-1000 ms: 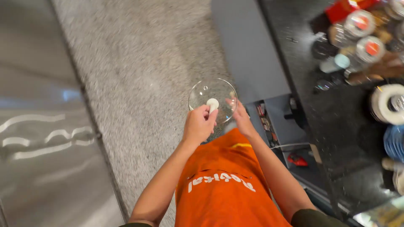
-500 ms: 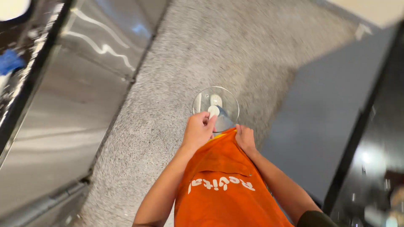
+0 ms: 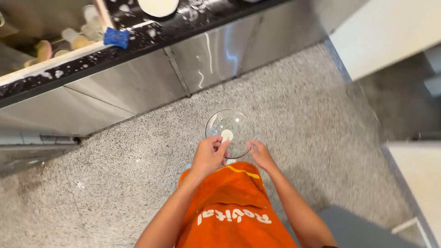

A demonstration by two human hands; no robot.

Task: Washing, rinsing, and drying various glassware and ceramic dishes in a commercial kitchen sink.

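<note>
Between both hands (image 3: pixel 209 156), glass lid (image 3: pixel 229 133).

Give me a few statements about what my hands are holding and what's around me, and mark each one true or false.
1. Both hands hold a clear glass lid. True.
2. The lid's knob is black. False: the knob is white.
3. The left hand grips the lid's near edge. True.
4. The right hand rests on the counter. False: it is at the lid's rim.
5. A blue sponge lies on the dark counter. True.
6. The floor is wood. False: the floor is speckled grey.
</note>
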